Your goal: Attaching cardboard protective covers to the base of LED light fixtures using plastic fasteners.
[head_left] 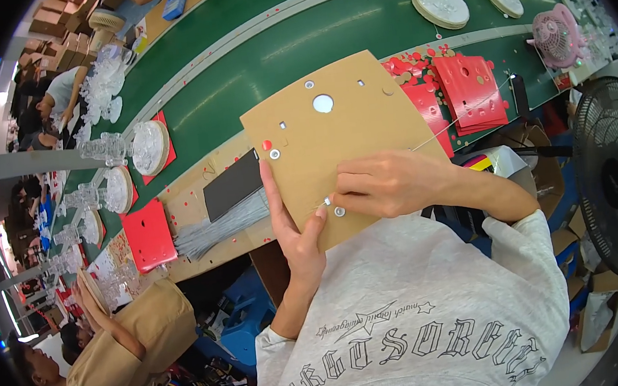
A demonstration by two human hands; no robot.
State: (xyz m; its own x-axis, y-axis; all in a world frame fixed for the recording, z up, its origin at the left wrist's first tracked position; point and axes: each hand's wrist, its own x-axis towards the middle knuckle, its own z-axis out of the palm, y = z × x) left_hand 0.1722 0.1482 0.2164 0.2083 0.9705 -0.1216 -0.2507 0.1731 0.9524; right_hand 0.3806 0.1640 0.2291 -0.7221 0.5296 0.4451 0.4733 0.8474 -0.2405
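Observation:
A tan cardboard panel with a large round hole, small slots and several metal-ringed holes is tilted up in front of my body. My left hand grips its lower left edge, fingers along the side and thumb on the face. My right hand is closed in a pinch over the panel's lower part, beside a small slot and a metal ring. A thin pale wire runs from my right hand toward the upper right; its end at my fingertips is hard to make out. A red dot lies near the panel's left edge.
Left of the panel lie a bundle of grey wires, a black sheet and a red panel. Stacked red panels sit right. Clear plastic assemblies stand along the green conveyor. A large black fan stands right; co-workers sit left.

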